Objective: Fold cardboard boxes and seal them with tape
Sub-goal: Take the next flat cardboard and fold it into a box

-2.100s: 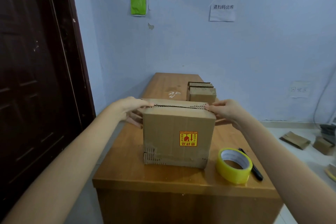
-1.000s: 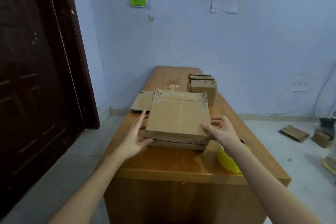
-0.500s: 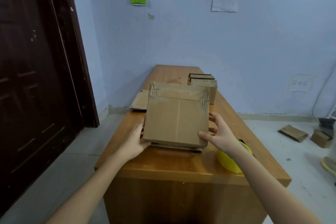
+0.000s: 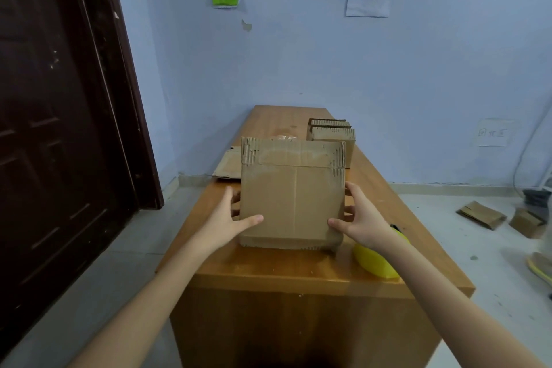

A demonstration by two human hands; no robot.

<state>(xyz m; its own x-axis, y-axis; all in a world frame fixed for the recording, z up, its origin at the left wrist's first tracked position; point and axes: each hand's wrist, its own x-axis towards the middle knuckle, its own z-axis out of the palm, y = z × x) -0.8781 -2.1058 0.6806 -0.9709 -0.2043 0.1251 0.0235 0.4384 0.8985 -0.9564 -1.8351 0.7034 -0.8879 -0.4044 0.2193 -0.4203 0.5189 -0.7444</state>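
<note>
A brown cardboard box (image 4: 291, 194) stands on the near part of the wooden table (image 4: 277, 269), one plain face turned toward me, its near lower edge on the tabletop. My left hand (image 4: 230, 219) grips its left side, thumb across the front and fingers behind. My right hand (image 4: 360, 216) grips the right side the same way. A yellow tape roll (image 4: 375, 261) lies on the table to the right of the box, partly hidden by my right forearm.
A flattened cardboard piece (image 4: 228, 163) lies at the table's left edge behind the box. Small stacked boxes (image 4: 333, 134) sit at the back right. A dark door (image 4: 59, 128) is on the left. Cardboard scraps (image 4: 481, 213) lie on the floor at right.
The box has been tipped over from upright with its sticker face toward me, so a plain face now points at me. Both hands shifted from the top flaps to the box's sides.
</note>
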